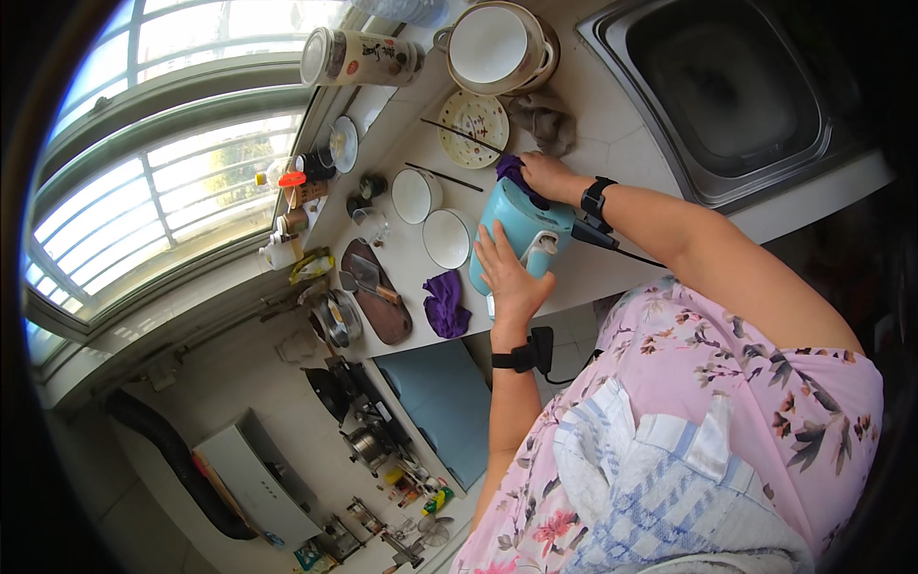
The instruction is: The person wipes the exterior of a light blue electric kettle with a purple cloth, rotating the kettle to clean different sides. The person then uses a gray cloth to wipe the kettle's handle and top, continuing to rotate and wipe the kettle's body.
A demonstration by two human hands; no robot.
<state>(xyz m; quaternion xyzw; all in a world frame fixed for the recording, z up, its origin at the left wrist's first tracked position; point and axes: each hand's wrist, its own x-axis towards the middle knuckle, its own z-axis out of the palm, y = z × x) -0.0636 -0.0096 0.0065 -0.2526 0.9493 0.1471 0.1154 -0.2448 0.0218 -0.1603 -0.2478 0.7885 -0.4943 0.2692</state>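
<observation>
A light-blue small kitchen appliance (pixel 513 222), with a pale handle-like part on its side, sits at the counter's front edge. My left hand (pixel 510 278) lies flat against its near side, fingers spread and thumb apart. At its far end, my right hand (pixel 549 179) grips a purple cloth (pixel 518 176) pressed onto the surface; my fingers partly hide the cloth. A second purple cloth (pixel 446 305) lies crumpled left of the appliance. Two white bowls (pixel 416 195) stand close by. Beyond them, a patterned plate (pixel 473 129) has a chopstick (pixel 459 136) across it.
A metal sink (pixel 674 172) is set into the counter at right. Behind the plate are a lidded pot (pixel 495 43) and a grey rag (pixel 549 122). A cutting board (pixel 376 294) with a cleaver (pixel 367 276) lies at left. A black cord (pixel 640 258) runs off the counter.
</observation>
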